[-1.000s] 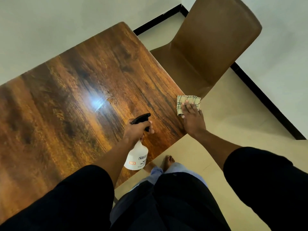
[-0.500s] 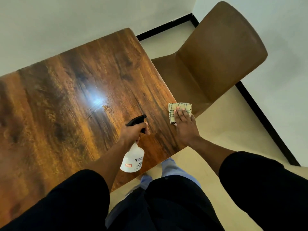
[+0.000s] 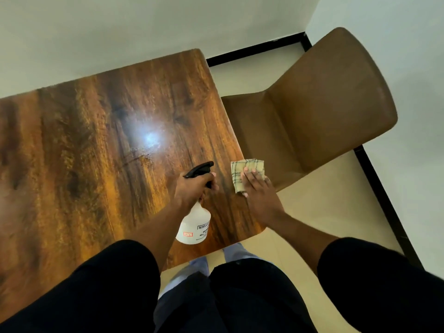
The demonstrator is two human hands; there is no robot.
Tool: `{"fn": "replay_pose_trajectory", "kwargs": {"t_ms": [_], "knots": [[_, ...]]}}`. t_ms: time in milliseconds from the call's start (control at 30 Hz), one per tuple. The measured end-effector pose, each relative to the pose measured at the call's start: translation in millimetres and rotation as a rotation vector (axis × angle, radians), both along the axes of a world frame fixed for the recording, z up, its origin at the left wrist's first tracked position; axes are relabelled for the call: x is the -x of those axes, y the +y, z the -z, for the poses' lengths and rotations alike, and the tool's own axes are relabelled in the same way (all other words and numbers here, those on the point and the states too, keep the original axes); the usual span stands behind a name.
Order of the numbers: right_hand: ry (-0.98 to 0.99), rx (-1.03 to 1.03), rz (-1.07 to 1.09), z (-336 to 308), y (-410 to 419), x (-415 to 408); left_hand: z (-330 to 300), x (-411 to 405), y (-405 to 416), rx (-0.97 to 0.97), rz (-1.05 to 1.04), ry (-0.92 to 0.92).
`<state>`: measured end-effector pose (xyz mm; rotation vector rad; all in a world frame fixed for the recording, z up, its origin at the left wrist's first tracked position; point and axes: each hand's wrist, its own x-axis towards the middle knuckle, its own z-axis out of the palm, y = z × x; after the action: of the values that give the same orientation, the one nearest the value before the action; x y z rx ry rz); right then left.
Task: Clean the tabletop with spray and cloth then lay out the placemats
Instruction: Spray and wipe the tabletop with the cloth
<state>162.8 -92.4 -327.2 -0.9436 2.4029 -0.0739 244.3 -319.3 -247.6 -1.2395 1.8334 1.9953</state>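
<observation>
A glossy dark wooden tabletop (image 3: 96, 164) fills the left of the view. My left hand (image 3: 192, 188) grips the neck of a white spray bottle (image 3: 194, 227) with a black trigger head, held just above the table near its right front corner. My right hand (image 3: 257, 191) lies flat with straight fingers on a folded pale checked cloth (image 3: 242, 171), pressing it onto the table at the right edge. No placemats are in view.
A brown upholstered chair (image 3: 312, 116) stands close against the table's right side. White walls with a black skirting (image 3: 254, 50) run behind and to the right. Beige floor (image 3: 324, 212) lies between the chair and my legs.
My right hand has slid the cloth along the right edge, slightly inward onto the table. The bottle stays in my left hand, and the view has shifted so the table sits lower in frame.
</observation>
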Motion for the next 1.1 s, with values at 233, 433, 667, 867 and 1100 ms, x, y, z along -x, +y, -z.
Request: {"fn": "replay_pose_trajectory", "kwargs": {"t_ms": [233, 433, 667, 867, 1100], "knots": [[-0.005, -0.003, 0.028, 0, 2, -10, 5, 7, 11, 0.005, -0.005, 0.013], [-0.034, 0.038, 0.014, -6, -45, 40, 12, 6, 6, -0.010, -0.103, -0.052], [-0.016, 0.053, -0.007, -10, -89, 87, 14, 7, -3, -0.012, -0.164, -0.039], [-0.031, 0.077, 0.024, -9, -69, 70, 22, 14, -10, -0.010, -0.194, -0.096], [-0.049, 0.041, 0.012, -9, -77, 76, 19, 35, -13, -0.038, -0.243, -0.099]]}}
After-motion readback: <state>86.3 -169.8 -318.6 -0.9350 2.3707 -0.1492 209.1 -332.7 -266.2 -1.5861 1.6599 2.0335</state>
